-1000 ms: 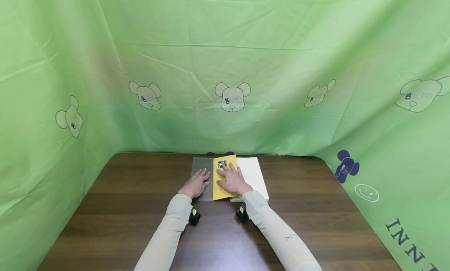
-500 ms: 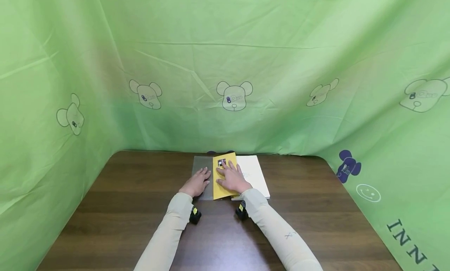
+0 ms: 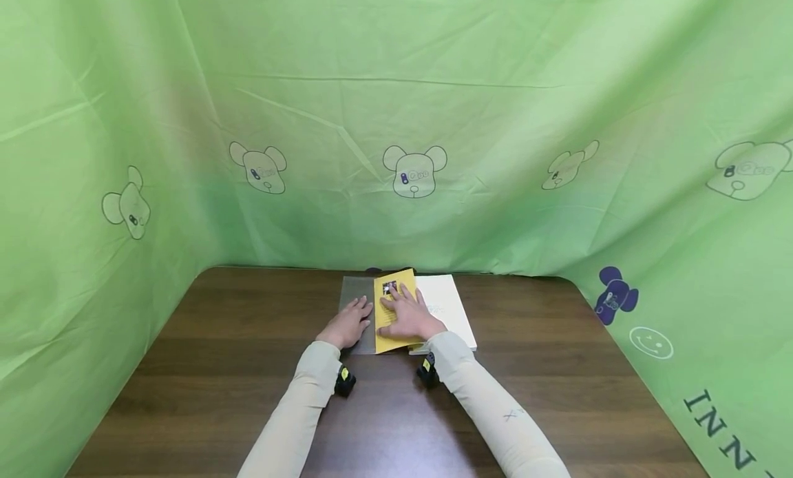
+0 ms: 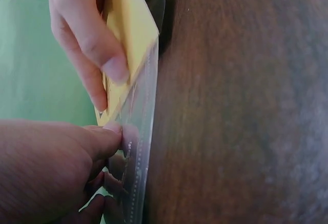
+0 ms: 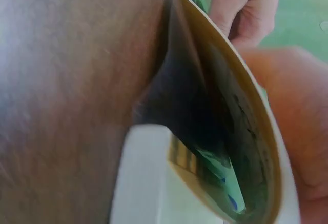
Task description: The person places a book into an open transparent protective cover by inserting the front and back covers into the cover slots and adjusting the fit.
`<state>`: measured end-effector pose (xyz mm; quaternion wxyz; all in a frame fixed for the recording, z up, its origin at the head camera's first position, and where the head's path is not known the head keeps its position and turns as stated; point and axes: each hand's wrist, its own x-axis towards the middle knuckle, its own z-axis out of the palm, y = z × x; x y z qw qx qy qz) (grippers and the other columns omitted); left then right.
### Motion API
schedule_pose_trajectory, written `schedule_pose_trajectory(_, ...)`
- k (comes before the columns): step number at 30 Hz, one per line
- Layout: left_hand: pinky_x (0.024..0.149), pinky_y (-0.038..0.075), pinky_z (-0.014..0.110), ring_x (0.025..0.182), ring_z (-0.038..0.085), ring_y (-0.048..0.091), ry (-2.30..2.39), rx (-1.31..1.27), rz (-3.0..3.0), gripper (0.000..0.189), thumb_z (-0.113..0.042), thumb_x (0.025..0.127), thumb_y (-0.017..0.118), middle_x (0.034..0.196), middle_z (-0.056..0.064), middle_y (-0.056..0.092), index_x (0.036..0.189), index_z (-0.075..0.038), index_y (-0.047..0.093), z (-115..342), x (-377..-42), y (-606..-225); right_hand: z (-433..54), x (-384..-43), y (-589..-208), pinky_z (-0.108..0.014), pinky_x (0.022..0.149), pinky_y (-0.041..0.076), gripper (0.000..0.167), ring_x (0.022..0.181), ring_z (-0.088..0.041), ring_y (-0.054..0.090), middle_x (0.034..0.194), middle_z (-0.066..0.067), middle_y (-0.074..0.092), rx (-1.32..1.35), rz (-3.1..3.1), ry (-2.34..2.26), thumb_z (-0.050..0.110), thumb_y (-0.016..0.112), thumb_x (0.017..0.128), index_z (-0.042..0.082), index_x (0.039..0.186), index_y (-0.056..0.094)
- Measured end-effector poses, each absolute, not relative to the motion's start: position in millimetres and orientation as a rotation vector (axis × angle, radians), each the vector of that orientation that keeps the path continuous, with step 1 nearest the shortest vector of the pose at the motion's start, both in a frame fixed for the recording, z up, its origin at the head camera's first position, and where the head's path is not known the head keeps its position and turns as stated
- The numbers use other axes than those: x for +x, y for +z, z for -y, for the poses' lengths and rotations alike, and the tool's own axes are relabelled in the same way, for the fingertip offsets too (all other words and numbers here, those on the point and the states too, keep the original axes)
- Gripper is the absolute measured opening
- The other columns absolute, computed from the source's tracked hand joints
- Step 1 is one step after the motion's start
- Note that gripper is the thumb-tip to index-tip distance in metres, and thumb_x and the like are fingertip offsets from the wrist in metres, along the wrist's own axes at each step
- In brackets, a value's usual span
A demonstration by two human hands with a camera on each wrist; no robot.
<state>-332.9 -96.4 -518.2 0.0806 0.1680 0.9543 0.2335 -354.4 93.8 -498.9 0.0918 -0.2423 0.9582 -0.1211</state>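
On the table's far side lies an opened book with a white page (image 3: 449, 313) at right. Its yellow cover flap (image 3: 383, 315), carrying a small dark picture, folds out leftward over a clear plastic cover (image 3: 362, 344). My right hand (image 3: 411, 317) presses on the yellow flap, fingers spread. Flat on the clear plastic rests my left hand (image 3: 345, 323), its fingertips close to the flap's left edge. The left wrist view has the left thumb (image 4: 110, 129) at the plastic beside the yellow flap. In the right wrist view the flap (image 5: 264, 106) bows up from the page block (image 5: 141, 172).
The book sits on a dark wooden table (image 3: 235, 381), near its back edge. A green curtain (image 3: 322, 216) with bear-head prints hangs behind and at both sides. Black wrist cameras (image 3: 344, 381) are strapped beneath the cream sleeves (image 3: 285, 412).
My right thumb has slid a little toward the near left edge of the yellow flap. The left hand stays on the clear plastic, and the book looks almost the same.
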Motion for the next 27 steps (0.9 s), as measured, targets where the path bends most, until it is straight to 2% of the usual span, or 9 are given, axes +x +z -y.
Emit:
schedule_pose_trajectory(7, 0.122, 0.031, 0.052, 0.152, 0.037, 0.028, 0.710, 0.490, -2.854, 0.048, -0.016, 0.106, 0.053, 0.163, 0.018, 0.033, 0.152, -0.004, 0.047, 93, -332, -518, -100, -356, -494, -0.061, 0.125, -0.001, 0.096, 0.158, -0.032, 0.005, 0.170, -0.013, 0.013, -0.723, -2.772, -0.322, 0.059, 0.076, 0.080, 0.017, 0.158, 0.039)
schedule_pose_trajectory(27, 0.122, 0.031, 0.053, 0.152, 0.039, 0.027, 0.720, 0.481, -2.845, 0.048, -0.015, 0.106, 0.053, 0.163, 0.019, 0.033, 0.152, -0.003, 0.046, 94, -328, -515, -91, -353, -497, -0.063, 0.125, 0.000, 0.096, 0.158, -0.036, 0.007, 0.169, -0.017, 0.017, -0.702, -2.825, -0.352, 0.060, 0.079, 0.078, 0.015, 0.155, 0.044)
